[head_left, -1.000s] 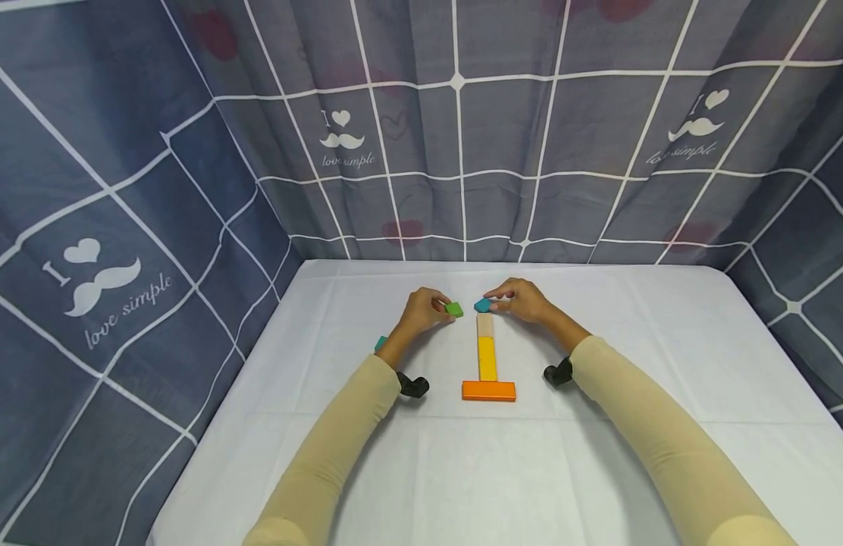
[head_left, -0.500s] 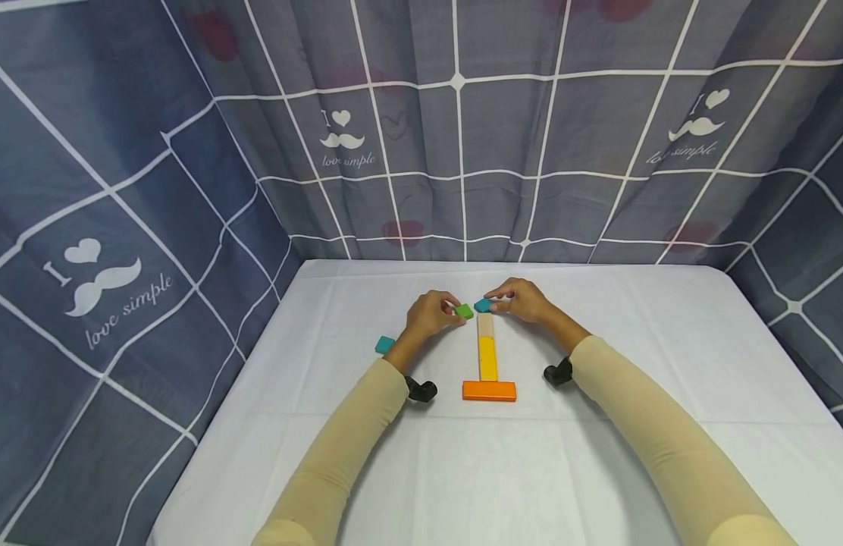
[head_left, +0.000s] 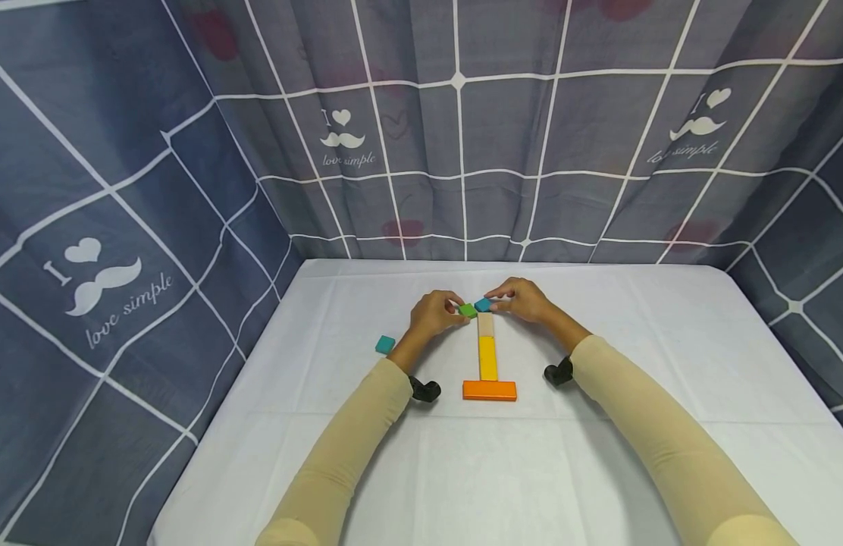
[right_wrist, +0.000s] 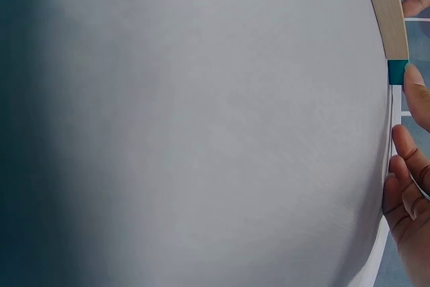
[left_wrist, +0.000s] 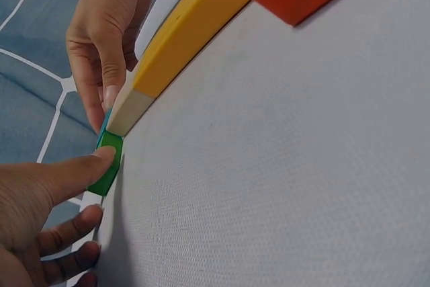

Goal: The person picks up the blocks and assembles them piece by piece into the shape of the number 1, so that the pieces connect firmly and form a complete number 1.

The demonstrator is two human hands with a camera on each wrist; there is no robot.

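Note:
My left hand (head_left: 435,312) pinches a small green block (head_left: 467,310) between thumb and fingers, right at the far end of a row of blocks. Across from it, my right hand (head_left: 522,299) pinches a blue block (head_left: 483,305) at the same end. The row runs toward me: a pale wooden block (head_left: 486,324), a long yellow block (head_left: 487,358), then an orange block (head_left: 489,390) lying crosswise. In the left wrist view the green block (left_wrist: 107,159) meets the corner of the pale block (left_wrist: 131,111), its thumb pressing on top.
A loose teal block (head_left: 385,344) lies on the white tablecloth (head_left: 531,470), left of my left wrist. Black wrist mounts (head_left: 425,390) jut from both sleeves. A grey gridded curtain (head_left: 421,136) hangs behind the table's far edge and along the sides.
My left hand has moved right with the green block, bringing it up to the blue block and the row's end. The loose teal block is uncovered. My right hand stays where it was.

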